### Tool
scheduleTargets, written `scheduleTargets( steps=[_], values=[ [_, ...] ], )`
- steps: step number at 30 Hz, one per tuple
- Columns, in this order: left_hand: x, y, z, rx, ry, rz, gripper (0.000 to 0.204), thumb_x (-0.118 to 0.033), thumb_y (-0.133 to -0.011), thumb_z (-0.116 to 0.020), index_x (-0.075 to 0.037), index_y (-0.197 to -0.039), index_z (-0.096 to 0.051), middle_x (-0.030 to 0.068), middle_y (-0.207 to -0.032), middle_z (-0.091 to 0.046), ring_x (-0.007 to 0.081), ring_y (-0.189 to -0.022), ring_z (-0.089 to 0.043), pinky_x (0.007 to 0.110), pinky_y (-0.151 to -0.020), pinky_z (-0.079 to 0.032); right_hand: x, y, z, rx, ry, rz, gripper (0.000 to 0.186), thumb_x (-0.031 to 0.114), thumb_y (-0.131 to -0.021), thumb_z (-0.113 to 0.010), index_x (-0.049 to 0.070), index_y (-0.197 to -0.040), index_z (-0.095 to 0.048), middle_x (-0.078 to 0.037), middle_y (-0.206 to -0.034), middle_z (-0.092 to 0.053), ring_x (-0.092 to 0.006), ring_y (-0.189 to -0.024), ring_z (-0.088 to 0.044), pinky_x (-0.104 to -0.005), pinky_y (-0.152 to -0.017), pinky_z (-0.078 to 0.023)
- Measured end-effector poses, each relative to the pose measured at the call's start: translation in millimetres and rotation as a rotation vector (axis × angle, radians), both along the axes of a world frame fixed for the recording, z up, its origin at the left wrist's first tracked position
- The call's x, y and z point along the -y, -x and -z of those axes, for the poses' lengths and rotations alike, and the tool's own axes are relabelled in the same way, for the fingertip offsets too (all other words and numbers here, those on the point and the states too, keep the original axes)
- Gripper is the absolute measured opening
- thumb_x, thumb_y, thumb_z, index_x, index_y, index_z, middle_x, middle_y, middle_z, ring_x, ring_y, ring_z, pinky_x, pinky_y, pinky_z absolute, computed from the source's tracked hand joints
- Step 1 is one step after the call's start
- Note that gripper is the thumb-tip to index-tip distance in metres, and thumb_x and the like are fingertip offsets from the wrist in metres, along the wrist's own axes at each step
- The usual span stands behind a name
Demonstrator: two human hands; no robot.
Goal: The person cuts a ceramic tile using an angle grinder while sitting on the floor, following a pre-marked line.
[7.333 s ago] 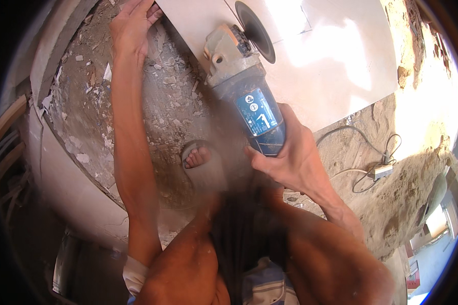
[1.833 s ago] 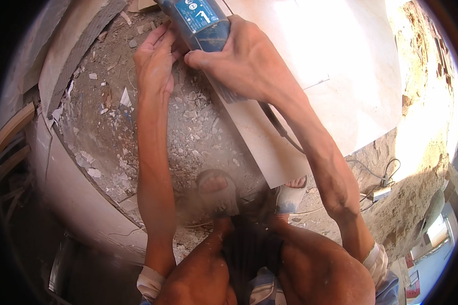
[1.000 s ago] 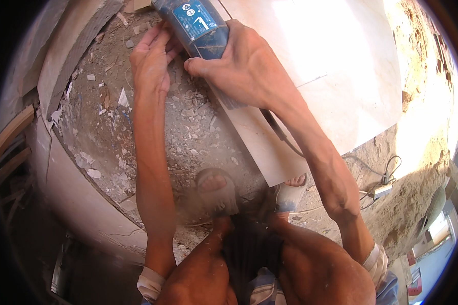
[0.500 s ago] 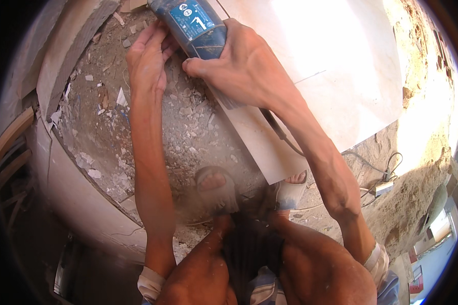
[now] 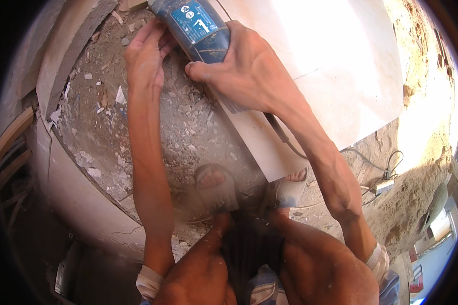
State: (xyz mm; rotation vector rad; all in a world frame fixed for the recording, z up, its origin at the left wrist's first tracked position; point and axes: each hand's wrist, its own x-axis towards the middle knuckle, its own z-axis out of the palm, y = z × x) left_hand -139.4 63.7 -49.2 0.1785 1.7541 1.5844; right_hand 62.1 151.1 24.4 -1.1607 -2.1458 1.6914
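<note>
Fingers of the right hand (image 5: 247, 66) are gripping the angle grinder (image 5: 211, 51) over the tile (image 5: 336, 101)'s left edge, blue sticker (image 5: 193, 23) showing white symbols; the left hand (image 5: 145, 58)'s fingers are curling by that edge, can't tell if they're pinching anything.

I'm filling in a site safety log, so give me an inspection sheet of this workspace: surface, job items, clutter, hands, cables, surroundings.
Surface: rough brown dirt floor, strewn with rubble.
Job's things: pale, flat, smooth slab; blue, dusty, cylindrical power tool at its left edge, front end out of view.
Clutter: white triangular shard among broken pale chips.
Right hand: fingers wrapped around the tool's rear.
Left hand: beside the tool; contact unclear.
Cables: black cable over the slab; thin, dark, looped cable near a small pale box.
Surroundings: curved brown wooden pieces at far left.
</note>
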Motion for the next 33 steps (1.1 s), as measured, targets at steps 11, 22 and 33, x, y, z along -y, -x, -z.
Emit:
scheduleTargets(
  steps=[11, 22, 33],
  values=[
    [2, 5, 4, 0.042, -0.009, -0.016, 0.039, -0.011, -0.107, -0.072, 0.007, -0.141, -0.066, 0.0144, -0.125, -0.077, 0.0251, -0.11, -0.075, 0.04, -0.1, -0.062, 2, -4, -1, -0.009, 0.023, -0.005, 0.055, 0.028, -0.08, -0.086, -0.017, -0.101, -0.062, -0.027, -0.074, -0.071, -0.0338, -0.071, -0.077, -0.0406, -0.06, -0.06],
    [3, 6, 6, 0.044, -0.013, -0.016, 0.04, -0.013, -0.109, -0.071, 0.007, -0.142, -0.065, 0.0148, -0.127, -0.076, 0.0255, -0.112, -0.075, 0.041, -0.103, -0.061, 3, -7, -7, 0.053, 0.047, -0.019, 0.06, 0.032, -0.081, -0.086, -0.017, -0.108, -0.063, -0.029, -0.083, -0.073, -0.0356, -0.078, -0.077, -0.0428, -0.07, -0.061],
    [2, 3, 6, 0.036, -0.01, -0.022, 0.041, -0.013, -0.11, -0.069, 0.009, -0.144, -0.062, 0.0154, -0.127, -0.076, 0.0251, -0.112, -0.075, 0.04, -0.103, -0.061, 7, -11, -8, 0.01, 0.059, 0.001, 0.056, 0.029, -0.081, -0.087, -0.017, -0.1, -0.062, -0.028, -0.077, -0.072, -0.0344, -0.075, -0.077, -0.0431, -0.066, -0.061]
  ],
)
